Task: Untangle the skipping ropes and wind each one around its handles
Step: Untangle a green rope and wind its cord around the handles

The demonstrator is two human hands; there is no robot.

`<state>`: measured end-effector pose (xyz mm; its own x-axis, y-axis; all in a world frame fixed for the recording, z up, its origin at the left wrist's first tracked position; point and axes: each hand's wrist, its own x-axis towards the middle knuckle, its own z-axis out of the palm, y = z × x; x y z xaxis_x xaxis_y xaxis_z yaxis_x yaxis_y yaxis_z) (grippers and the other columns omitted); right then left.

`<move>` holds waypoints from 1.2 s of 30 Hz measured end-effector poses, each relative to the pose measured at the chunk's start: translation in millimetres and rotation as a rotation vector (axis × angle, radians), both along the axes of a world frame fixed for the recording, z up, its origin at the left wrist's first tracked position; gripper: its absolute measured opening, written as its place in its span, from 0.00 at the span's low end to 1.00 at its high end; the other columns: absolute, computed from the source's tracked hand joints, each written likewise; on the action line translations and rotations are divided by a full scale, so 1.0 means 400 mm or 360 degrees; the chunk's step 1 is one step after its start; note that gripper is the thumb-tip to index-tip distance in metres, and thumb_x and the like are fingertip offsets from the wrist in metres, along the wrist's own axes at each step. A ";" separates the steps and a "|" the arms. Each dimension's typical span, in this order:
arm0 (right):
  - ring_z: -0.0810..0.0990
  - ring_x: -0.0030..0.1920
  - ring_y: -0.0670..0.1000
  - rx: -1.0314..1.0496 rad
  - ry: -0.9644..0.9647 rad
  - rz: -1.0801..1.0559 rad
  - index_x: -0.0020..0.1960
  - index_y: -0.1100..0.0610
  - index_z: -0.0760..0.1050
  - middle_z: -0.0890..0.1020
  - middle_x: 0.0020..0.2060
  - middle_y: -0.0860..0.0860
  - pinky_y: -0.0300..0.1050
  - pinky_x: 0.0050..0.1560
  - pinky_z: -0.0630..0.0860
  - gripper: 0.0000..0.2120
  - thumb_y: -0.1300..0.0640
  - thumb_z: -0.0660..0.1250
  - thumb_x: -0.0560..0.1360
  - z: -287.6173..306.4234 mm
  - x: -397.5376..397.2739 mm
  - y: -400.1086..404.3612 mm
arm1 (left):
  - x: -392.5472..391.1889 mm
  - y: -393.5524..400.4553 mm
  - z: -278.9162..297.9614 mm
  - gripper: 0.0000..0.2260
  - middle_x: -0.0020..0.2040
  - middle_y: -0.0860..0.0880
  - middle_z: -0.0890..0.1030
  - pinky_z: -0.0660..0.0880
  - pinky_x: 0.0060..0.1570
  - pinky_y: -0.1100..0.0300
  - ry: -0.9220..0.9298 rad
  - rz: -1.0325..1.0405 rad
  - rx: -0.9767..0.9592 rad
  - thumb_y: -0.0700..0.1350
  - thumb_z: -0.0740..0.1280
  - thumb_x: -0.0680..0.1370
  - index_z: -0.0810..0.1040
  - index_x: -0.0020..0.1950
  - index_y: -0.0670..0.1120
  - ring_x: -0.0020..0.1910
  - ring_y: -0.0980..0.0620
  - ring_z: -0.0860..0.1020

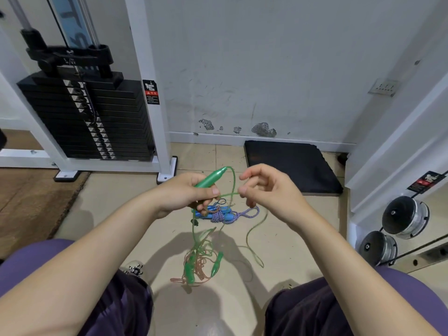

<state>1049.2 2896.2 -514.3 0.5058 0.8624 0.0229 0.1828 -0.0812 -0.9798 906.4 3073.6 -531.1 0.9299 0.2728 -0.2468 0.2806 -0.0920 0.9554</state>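
My left hand [188, 191] grips a green handle [211, 178] that points up and to the right. Its thin green rope [233, 180] loops from the handle's tip over to my right hand [265, 190], which pinches the rope between thumb and forefinger. From there the rope hangs to the floor into a tangle of green and pink ropes [200, 259] with two more green handles [189, 271]. Beyond my hands, on the floor, lies a blue-handled rope [224, 214] with purple-and-white cord wound round its handles.
A weight-stack machine [89, 117] with a white frame stands at the left. A black mat [291, 166] lies against the wall ahead. Dumbbells [404, 217] rest on a rack at the right. My knees frame the tiled floor [286, 246] at the bottom.
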 end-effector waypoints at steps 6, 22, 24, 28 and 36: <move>0.67 0.30 0.49 -0.0138 -0.0281 0.0083 0.41 0.53 0.75 0.71 0.27 0.48 0.43 0.34 0.65 0.12 0.63 0.77 0.69 -0.026 -0.029 0.021 | 0.014 -0.044 0.003 0.05 0.34 0.48 0.78 0.76 0.42 0.53 -0.0141 -0.0050 -0.0168 0.40 0.67 0.79 0.78 0.45 0.40 0.30 0.52 0.74; 0.75 0.34 0.49 -0.0007 -0.0150 -0.0223 0.51 0.57 0.75 0.79 0.37 0.51 0.39 0.40 0.74 0.07 0.64 0.70 0.75 -0.006 0.004 0.001 | -0.007 -0.001 -0.003 0.04 0.35 0.48 0.80 0.77 0.48 0.51 0.0079 -0.0152 0.0028 0.38 0.69 0.78 0.79 0.44 0.41 0.34 0.50 0.77; 0.74 0.34 0.49 -0.0052 -0.0109 -0.0002 0.51 0.55 0.75 0.79 0.36 0.51 0.42 0.38 0.73 0.12 0.64 0.74 0.72 -0.012 -0.012 0.004 | -0.002 -0.013 0.001 0.05 0.35 0.48 0.79 0.77 0.42 0.54 0.0008 -0.0129 -0.0056 0.38 0.68 0.78 0.78 0.43 0.42 0.31 0.52 0.74; 0.69 0.29 0.47 -0.0163 -0.0212 0.0158 0.46 0.54 0.74 0.73 0.29 0.48 0.41 0.34 0.69 0.13 0.64 0.77 0.69 -0.037 -0.044 0.019 | 0.005 -0.027 0.000 0.05 0.34 0.47 0.79 0.77 0.37 0.57 -0.0073 -0.0093 -0.0173 0.38 0.68 0.78 0.79 0.43 0.41 0.30 0.52 0.74; 0.67 0.29 0.45 -0.0139 -0.0609 -0.0350 0.37 0.48 0.77 0.69 0.25 0.47 0.44 0.35 0.67 0.09 0.58 0.72 0.74 -0.024 0.000 0.025 | -0.003 0.017 -0.023 0.06 0.43 0.45 0.85 0.76 0.55 0.53 0.0191 -0.0288 0.0171 0.42 0.70 0.78 0.82 0.48 0.39 0.43 0.51 0.81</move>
